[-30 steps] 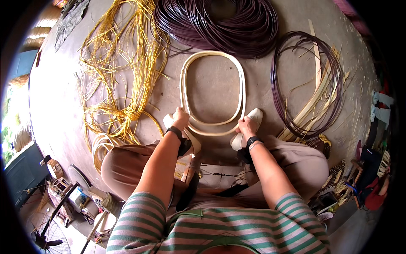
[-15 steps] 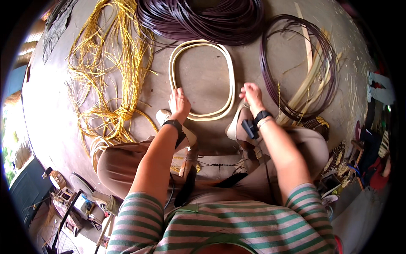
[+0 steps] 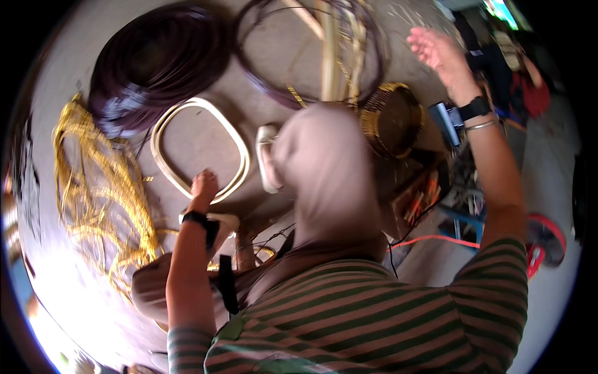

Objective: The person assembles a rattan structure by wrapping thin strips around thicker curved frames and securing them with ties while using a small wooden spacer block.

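A pale oval double-ring hoop [image 3: 242,163] lies on the floor in front of me. My left hand [image 3: 204,186] is at its near edge, fingers curled over the rim. Stretched far out to the right, my right hand [image 3: 441,57] is empty, its fingers extended and slightly apart. Below that hand, closer to my knee, sits a round dark basket [image 3: 371,119] with gold woven bands. Motion blurs much of the picture.
Gold strands [image 3: 103,168] lie in a bundle at left. A thick coil of dark purple cord [image 3: 121,68] is behind the hoop. A looser dark coil [image 3: 249,71] surrounds pale strips [image 3: 329,62]. An orange cable [image 3: 430,239] runs along the right; another person [image 3: 529,90] is at far right.
My view has swung to the right. My right hand has left its place beside the hoop and reached far right, its fingers opening. The left hand stays at the hoop.
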`<action>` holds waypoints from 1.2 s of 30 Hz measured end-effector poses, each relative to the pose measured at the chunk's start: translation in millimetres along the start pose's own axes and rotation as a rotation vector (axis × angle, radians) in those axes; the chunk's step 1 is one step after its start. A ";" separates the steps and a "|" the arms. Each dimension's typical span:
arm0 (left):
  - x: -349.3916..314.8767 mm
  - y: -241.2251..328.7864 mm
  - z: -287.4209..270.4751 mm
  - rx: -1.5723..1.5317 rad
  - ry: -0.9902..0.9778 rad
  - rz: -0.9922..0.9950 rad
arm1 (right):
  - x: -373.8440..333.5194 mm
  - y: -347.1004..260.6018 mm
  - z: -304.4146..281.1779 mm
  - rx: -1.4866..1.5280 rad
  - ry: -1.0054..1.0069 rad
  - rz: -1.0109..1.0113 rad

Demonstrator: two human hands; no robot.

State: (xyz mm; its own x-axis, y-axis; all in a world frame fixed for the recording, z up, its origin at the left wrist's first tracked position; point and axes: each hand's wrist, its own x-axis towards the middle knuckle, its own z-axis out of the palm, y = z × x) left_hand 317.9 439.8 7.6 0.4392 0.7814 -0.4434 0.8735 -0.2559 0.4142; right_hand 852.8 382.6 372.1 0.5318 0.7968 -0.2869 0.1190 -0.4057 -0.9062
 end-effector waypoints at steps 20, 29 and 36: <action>5.5 -44.2 10.9 0.109 -0.156 0.314 | -353.2 356.0 -98.4 -0.096 0.978 0.884; -30.3 -60.0 3.9 0.100 -0.159 0.276 | -334.7 398.2 -85.9 -0.671 0.665 0.783; -32.1 -59.2 4.8 0.083 -0.158 0.273 | -334.2 359.3 -96.3 -0.706 0.822 0.634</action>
State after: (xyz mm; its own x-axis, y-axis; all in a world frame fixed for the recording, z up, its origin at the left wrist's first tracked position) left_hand 253.1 427.1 -6.4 0.6812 0.5813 -0.4450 0.7301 -0.4944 0.4718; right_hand 798.5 -72.7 172.3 0.9941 -0.0378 -0.1021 -0.0617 -0.9680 -0.2432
